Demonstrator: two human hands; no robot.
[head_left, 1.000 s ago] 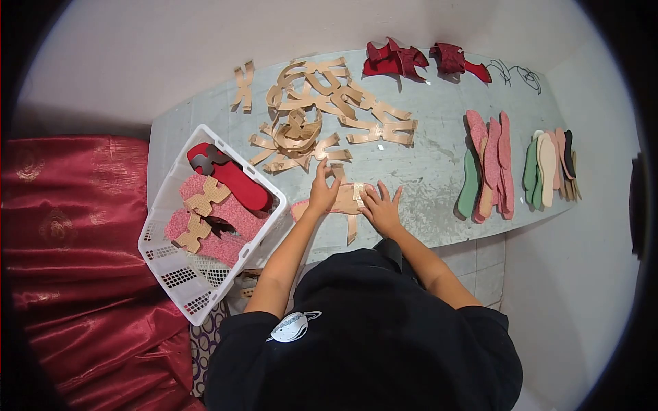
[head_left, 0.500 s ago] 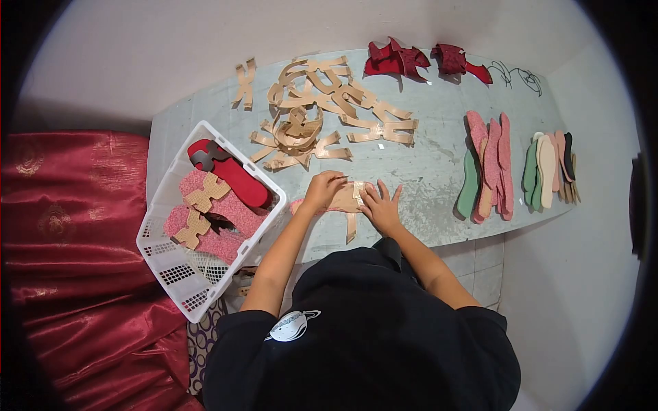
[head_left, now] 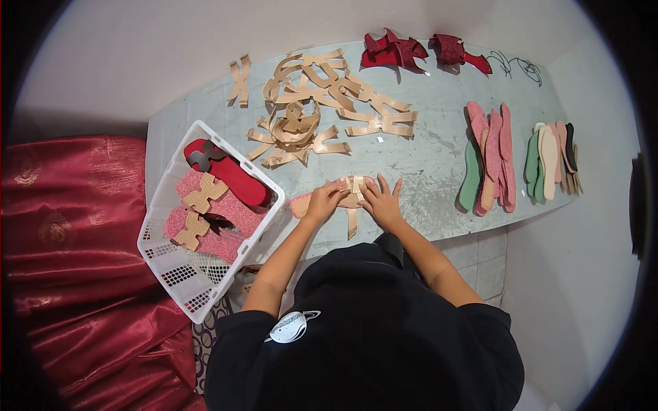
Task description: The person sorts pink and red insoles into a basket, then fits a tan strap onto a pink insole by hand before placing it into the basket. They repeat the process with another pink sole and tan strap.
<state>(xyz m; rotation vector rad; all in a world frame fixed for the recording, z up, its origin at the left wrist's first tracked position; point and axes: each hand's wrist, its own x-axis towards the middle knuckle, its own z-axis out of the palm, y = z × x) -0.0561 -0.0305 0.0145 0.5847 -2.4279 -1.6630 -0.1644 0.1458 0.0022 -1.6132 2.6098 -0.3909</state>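
Observation:
A shoe sole (head_left: 302, 205) lies tan side up on the table in front of me, with a pink fuzzy edge. Tan strap ends (head_left: 356, 183) are folded over its middle, and one long strap tail (head_left: 352, 222) hangs toward me. My left hand (head_left: 327, 201) is closed, its bent fingertips holding a strap end against the sole. On the strap's right side rests my right hand (head_left: 384, 204), fingers spread and its tips pressing down. The sole's right end is partly hidden beneath that hand.
Left of me, a white basket (head_left: 154, 205) holds pink and red slippers. Tan straps (head_left: 301, 127) are piled at the back, near red uppers (head_left: 394, 51) and black cord (head_left: 517, 67). On the right lie pink soles (head_left: 495, 157) and mixed-colour soles (head_left: 548, 161).
My left hand has moved right and down onto the sole, bringing the strap end flat. My right hand has shifted slightly, with its fingers still spread.

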